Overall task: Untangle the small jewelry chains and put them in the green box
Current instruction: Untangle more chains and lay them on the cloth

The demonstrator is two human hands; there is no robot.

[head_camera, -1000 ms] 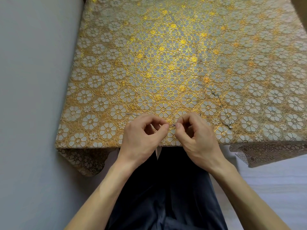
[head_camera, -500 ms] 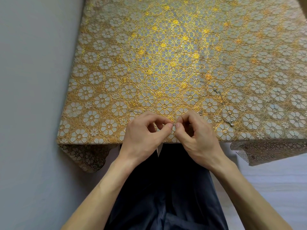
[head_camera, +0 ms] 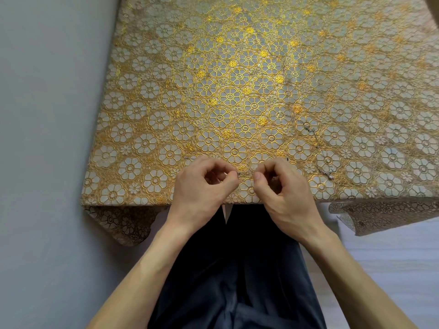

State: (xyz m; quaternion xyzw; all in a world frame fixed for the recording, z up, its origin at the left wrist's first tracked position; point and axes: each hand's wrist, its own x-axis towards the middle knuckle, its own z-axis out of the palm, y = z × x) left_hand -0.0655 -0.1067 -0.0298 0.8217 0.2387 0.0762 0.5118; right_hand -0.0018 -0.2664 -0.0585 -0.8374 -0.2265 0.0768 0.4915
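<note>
Two hands, left hand (head_camera: 202, 186) and right hand (head_camera: 282, 191), pinch a fine silver chain (head_camera: 245, 173) between them at the near edge of a gold floral tablecloth (head_camera: 213, 91). Another chain (head_camera: 313, 136) lies further right. A grey wall (head_camera: 47, 115) borders the left.

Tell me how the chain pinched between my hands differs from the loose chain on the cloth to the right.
The pinched chain is held by the left hand and right hand; the loose chain lies untouched. The pinched chain shows only as a short stretch between the hands, left to right; the loose chain trails farther across the gold tablecloth, with sparkly pieces. Both are thin, silvery and faint against it.
</note>
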